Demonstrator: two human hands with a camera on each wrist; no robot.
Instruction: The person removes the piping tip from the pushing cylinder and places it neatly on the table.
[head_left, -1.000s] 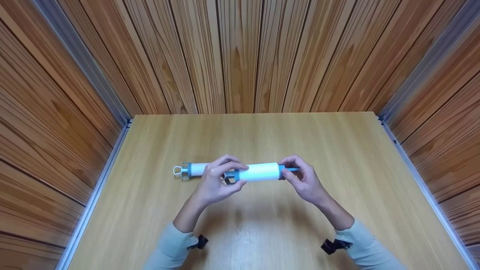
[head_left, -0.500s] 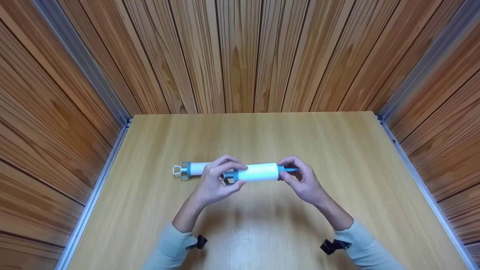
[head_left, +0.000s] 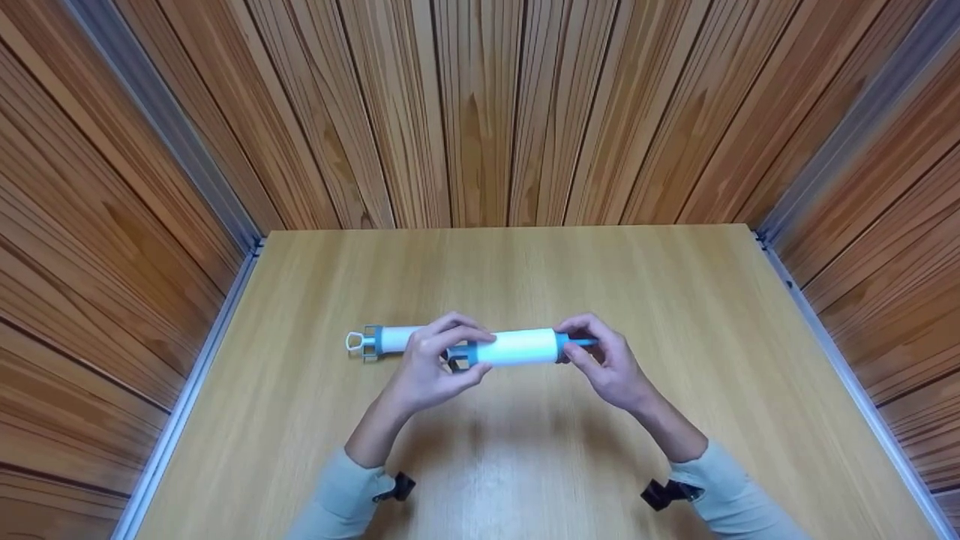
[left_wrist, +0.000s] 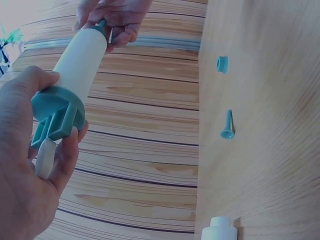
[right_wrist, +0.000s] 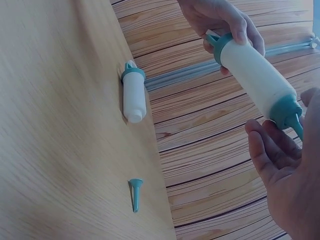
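Observation:
A white icing syringe (head_left: 517, 346) with teal ends is held sideways between both hands in the head view. My left hand (head_left: 431, 364) grips its teal collar (left_wrist: 60, 102), thumb on one side and fingers on the other; a white pull handle (left_wrist: 45, 159) sticks out there. At the opposite end, my right hand (head_left: 607, 364) holds the teal end cap (right_wrist: 286, 109) between thumb and fingers. A slim teal nozzle (head_left: 583, 341) points right from this cap. The left wrist view shows the syringe tilted, nozzle end away from the left palm.
A second white syringe (head_left: 396, 340) lies on the wooden table (head_left: 495, 270), partly behind the left hand. A loose teal nozzle (left_wrist: 228, 126) and a small teal ring (left_wrist: 222, 64) also lie on the table. Wood-panelled walls (head_left: 480, 112) enclose the back and sides.

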